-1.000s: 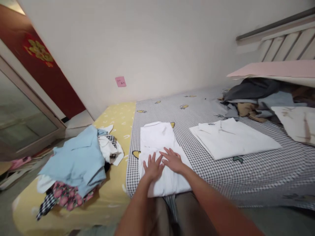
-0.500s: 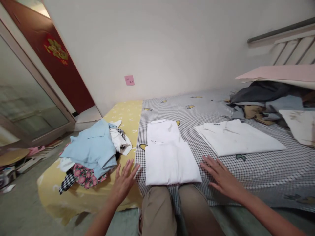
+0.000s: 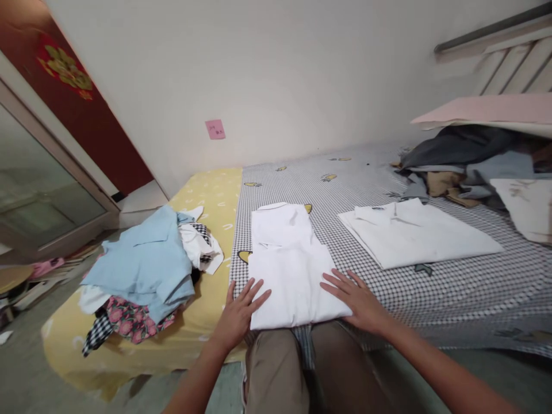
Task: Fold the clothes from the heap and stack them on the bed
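Since the earlier frame, both hands have closed in from either side. The left hand (image 3: 237,319) and right hand (image 3: 357,302), fingers spread and flat, not pinching, now press opposite edges of a folded white collared shirt (image 3: 293,270). It lies on a grey gingham sheet (image 3: 448,293), just past the khaki trousers (image 3: 276,368). A second folded white shirt (image 3: 414,236) lies to the right, a light-blue shirt (image 3: 142,259) on a yellow mattress (image 3: 207,195) to the left, and a heap of dark clothes (image 3: 457,146) farther off.

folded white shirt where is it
Head view: the folded white shirt lies on the checked sheet between the left hand and right hand, another white shirt to its right.
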Demonstrator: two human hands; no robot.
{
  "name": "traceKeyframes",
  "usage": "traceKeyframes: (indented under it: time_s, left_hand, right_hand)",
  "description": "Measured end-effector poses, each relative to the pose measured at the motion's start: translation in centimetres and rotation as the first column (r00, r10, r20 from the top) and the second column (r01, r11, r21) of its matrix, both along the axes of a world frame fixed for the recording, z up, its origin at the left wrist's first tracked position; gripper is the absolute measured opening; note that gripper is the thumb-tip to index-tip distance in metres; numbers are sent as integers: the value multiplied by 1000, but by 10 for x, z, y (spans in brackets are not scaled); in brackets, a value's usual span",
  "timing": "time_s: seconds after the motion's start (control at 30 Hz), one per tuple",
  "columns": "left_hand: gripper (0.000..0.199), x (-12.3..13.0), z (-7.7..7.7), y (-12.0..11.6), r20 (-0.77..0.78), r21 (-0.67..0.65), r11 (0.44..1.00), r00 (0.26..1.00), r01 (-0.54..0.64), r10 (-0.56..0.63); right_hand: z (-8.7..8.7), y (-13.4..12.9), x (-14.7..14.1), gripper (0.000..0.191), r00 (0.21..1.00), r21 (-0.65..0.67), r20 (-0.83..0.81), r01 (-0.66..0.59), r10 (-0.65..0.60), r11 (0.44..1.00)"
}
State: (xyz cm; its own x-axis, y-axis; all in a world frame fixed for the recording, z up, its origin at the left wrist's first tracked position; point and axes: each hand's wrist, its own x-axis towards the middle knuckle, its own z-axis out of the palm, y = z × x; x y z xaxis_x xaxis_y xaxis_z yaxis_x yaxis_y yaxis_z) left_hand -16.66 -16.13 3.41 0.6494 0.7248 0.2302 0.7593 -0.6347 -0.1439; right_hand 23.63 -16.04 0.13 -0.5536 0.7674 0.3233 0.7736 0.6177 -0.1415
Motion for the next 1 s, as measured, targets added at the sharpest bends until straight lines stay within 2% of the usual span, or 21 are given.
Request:
traceKeyframes:
  time_s: [0.1,0.17,0.27,0.37,0.5,0.6,0.7,0.8,0.87,0.93,1.0]
  left_hand:
    - [89,1,-2,2,52,-83,996,998,-20,24]
    - [88,1,-3,4,82,-94,995,996,-32,40]
    - [80,-1,-7,6,107,-61,997,993,-46,52]
    - [69,-4,-16,11,121,-26,996,989,-82,85]
    - [60,-2,-27,25,146,16,983,973,-183,178]
    - [43,7,-16,36,177,63,974,963,-217,203]
    - [42,17,12,39,211,80,974,958,-214,193]
    - [45,18,42,30,200,56,990,972,-133,119]
    - [47,12,54,15,178,46,998,984,-40,31]
    - [48,3,53,-5,148,29,997,986,75,-78]
    - [50,-7,39,-26,160,-3,991,978,133,-131]
  right_hand:
    - [-1,5,1,60,993,-45,-96,71,-75,996]
    - [-1,6,1,57,985,-25,-136,104,-106,994]
    - [-4,6,-3,52,970,42,-195,155,-144,987]
    - [-9,8,-10,49,930,73,-285,264,-233,962]
    - [-11,17,-20,41,931,65,-239,300,-277,952]
    - [-2,26,-22,25,944,18,-212,263,-254,965]
    - [16,31,-20,19,942,-41,-251,218,-221,975]
    - [33,23,-15,25,941,-85,-289,156,-175,984]
    - [39,8,-9,26,949,-96,-292,98,-122,991]
    - [37,-13,-1,25,959,-81,-276,35,-57,996]
    - [30,-37,8,22,969,-61,-248,-28,12,998]
